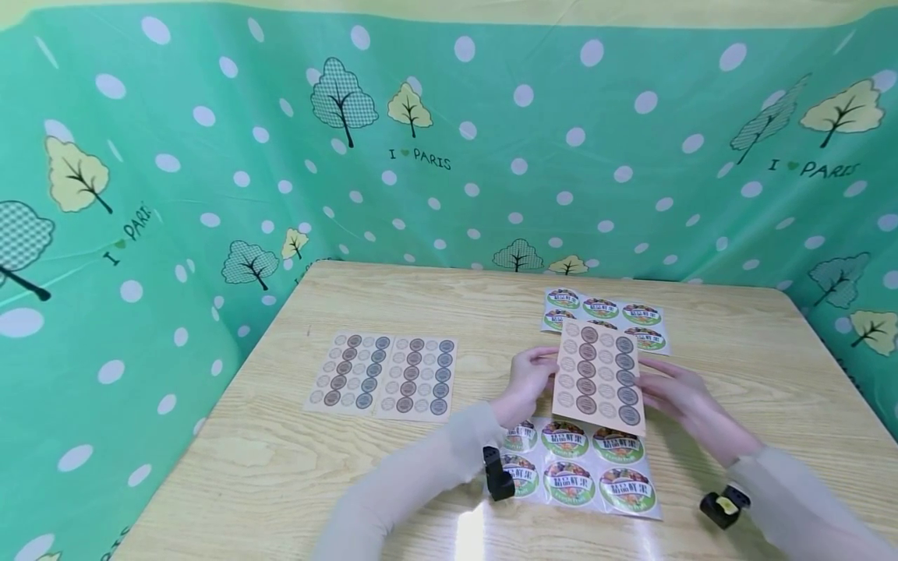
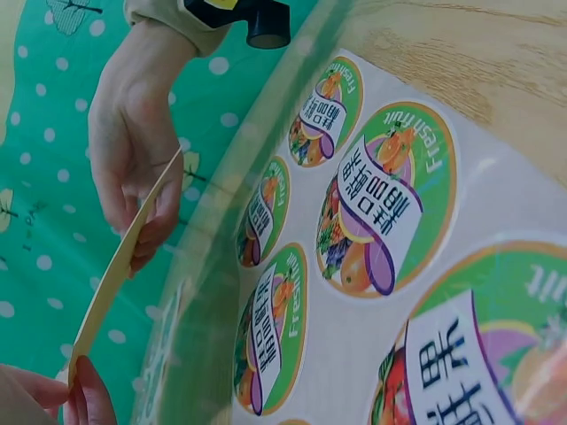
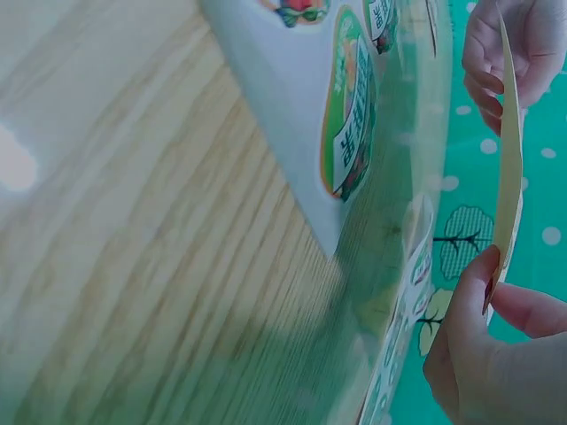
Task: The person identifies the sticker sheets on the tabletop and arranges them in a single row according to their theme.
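Between both hands a brown sticker sheet (image 1: 599,378) with rows of round labels is held up off the table. My left hand (image 1: 525,383) pinches its left edge and my right hand (image 1: 679,393) pinches its right edge. In the left wrist view the brown sheet (image 2: 115,274) appears edge-on, with fingers at both ends. The right wrist view also shows the sheet (image 3: 509,168) edge-on, thumb on one face. Below it lies a white sheet of oval fruit stickers (image 1: 570,483), flat on the table and partly covered from the head camera.
Two more brown sticker sheets lie side by side at left, one (image 1: 348,372) next to the other (image 1: 416,378). Behind the held sheet is another fruit sticker sheet (image 1: 603,310). A green patterned cloth (image 1: 449,195) hangs around the wooden table (image 1: 245,467).
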### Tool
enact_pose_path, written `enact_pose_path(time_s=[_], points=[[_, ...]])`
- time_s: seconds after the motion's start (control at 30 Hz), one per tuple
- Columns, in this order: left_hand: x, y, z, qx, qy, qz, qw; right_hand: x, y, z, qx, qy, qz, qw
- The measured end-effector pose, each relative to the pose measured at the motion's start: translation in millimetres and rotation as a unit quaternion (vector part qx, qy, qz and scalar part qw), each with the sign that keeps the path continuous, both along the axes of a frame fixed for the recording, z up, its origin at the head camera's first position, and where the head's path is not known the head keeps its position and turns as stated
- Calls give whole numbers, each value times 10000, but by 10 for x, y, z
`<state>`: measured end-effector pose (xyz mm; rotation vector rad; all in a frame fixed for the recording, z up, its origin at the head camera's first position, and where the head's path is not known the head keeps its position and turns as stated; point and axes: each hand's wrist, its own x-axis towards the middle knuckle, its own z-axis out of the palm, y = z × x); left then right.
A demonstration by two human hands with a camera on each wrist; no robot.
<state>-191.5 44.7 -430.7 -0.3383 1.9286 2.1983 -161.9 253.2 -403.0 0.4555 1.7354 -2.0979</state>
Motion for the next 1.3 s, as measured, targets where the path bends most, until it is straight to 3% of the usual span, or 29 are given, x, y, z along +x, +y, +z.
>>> enact_pose_path(time_s=[0.57,1.3], points=[[-51,-351,6,0,9,72,10000,-141,-338,10,39,25,61,10000],[-108,-717,-36,-458,7,254,9986,-280,-682,-52,350,109,200,9991]])
